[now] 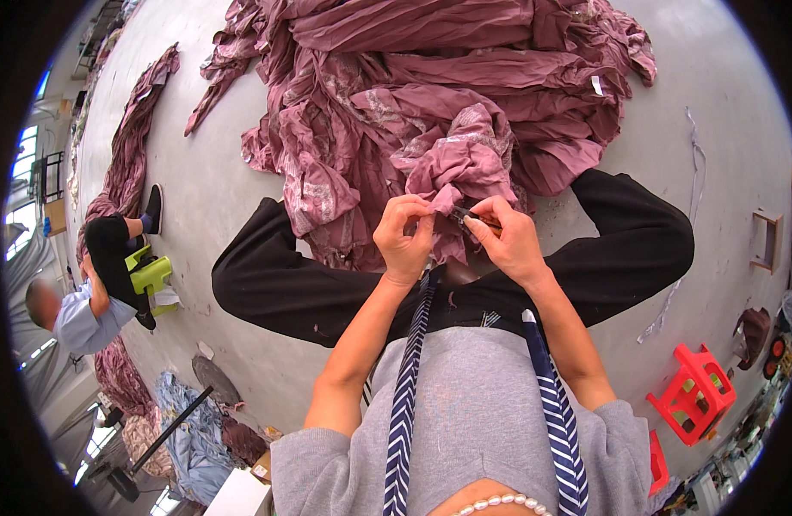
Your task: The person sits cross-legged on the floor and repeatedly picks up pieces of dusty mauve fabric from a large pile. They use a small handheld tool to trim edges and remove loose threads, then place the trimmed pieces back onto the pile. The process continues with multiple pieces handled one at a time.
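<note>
So it's a big grey floor (pixel 215 172), with open room left and right of a huge mauve fabric heap (pixel 465 86); the heap's near edge spills between the wearer's bent, black-trousered legs (pixel 301 279). Well off left, a co-worker (pixel 90 318) sits on a green plastic stool (pixel 152 273), and there's a red plastic stool (pixel 695 391) off right. Container-wise, a white box (pixel 239 494) pokes in at lower left, contents too cut off to tell. Left hand (pixel 403 241) pinches a bit of the mauve cloth, right hand (pixel 509 245) grips a small dark-tipped hand tool (pixel 460 215) right beside that pinch.
</note>
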A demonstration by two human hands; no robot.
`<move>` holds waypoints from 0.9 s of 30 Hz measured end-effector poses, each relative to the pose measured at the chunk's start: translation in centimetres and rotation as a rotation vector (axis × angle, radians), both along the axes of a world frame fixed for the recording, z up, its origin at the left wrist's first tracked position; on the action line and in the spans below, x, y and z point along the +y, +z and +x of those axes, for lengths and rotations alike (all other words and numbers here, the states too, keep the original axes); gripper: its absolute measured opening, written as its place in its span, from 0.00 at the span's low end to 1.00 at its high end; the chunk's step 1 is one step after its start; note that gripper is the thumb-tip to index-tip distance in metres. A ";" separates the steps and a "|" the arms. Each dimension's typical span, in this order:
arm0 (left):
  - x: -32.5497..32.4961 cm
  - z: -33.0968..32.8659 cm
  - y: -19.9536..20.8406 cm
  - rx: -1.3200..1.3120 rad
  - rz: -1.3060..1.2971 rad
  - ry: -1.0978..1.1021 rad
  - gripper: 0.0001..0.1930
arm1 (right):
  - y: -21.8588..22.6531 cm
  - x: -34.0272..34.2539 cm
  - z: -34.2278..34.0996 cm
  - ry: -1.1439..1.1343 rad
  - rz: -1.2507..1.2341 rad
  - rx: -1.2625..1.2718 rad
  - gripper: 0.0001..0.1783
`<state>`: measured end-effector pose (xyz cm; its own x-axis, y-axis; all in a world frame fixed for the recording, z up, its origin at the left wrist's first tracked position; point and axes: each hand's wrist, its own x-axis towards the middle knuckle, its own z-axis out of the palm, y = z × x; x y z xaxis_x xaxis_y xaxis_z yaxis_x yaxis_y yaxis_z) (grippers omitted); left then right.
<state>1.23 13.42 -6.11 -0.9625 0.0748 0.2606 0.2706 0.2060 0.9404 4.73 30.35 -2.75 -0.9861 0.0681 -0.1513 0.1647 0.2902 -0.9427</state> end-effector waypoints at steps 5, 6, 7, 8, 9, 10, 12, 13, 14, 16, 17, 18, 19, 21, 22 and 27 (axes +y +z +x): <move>0.0 0.1 0.0 -0.017 0.008 -0.011 0.08 | 0.1 -0.5 -0.4 0.016 -0.014 0.020 0.11; 0.1 0.1 0.0 -0.021 0.014 -0.014 0.08 | 0.0 -0.6 -0.4 0.040 -0.061 0.030 0.11; 0.1 0.1 0.1 -0.031 0.018 -0.020 0.08 | -0.1 -0.7 -0.4 0.062 -0.107 0.041 0.10; 0.1 0.1 0.2 -0.041 0.022 -0.027 0.08 | -0.1 -0.7 -0.4 0.084 -0.153 0.051 0.09; 0.1 0.1 0.3 -0.051 0.026 -0.033 0.08 | -0.1 -0.6 -0.3 0.047 -0.331 0.060 0.10; 0.1 0.1 0.3 -0.083 0.053 -0.033 0.08 | 0.1 -0.5 -0.3 0.012 -0.510 0.067 0.10; 0.0 0.2 0.2 -0.145 0.109 -0.032 0.08 | 0.3 0.1 -0.5 -0.060 -0.709 0.090 0.11; 0.0 0.3 0.1 -0.189 0.148 -0.030 0.09 | -0.1 0.4 -0.7 -0.113 -0.712 0.083 0.10; 0.0 0.3 -0.1 -0.232 0.188 -0.029 0.09 | -0.3 0.6 -0.8 -0.166 -0.714 0.077 0.10; 0.0 0.4 -0.2 -0.292 0.252 -0.023 0.09 | -0.4 0.6 -0.6 -0.116 -0.351 0.083 0.09; 0.1 0.4 -0.2 -0.308 0.276 -0.017 0.10 | -0.4 0.6 -0.6 -0.090 -0.171 0.084 0.10; 0.1 0.4 -0.2 -0.324 0.300 -0.012 0.10 | -0.5 0.4 -0.6 -0.068 -0.102 0.107 0.10; 0.2 0.3 -0.2 -0.317 0.299 -0.013 0.10 | -0.6 0.2 -0.6 -0.046 -0.032 0.132 0.10; 0.2 0.3 -0.2 -0.303 0.296 -0.015 0.10 | -0.7 0.0 -0.6 0.000 0.091 0.143 0.11; 0.2 0.3 -0.2 -0.288 0.282 -0.022 0.10 | -0.7 0.0 -0.7 0.015 0.117 0.149 0.11; -0.1 0.2 -0.4 -0.230 0.219 -0.052 0.10 | -0.5 0.0 -1.1 0.111 0.205 0.180 0.11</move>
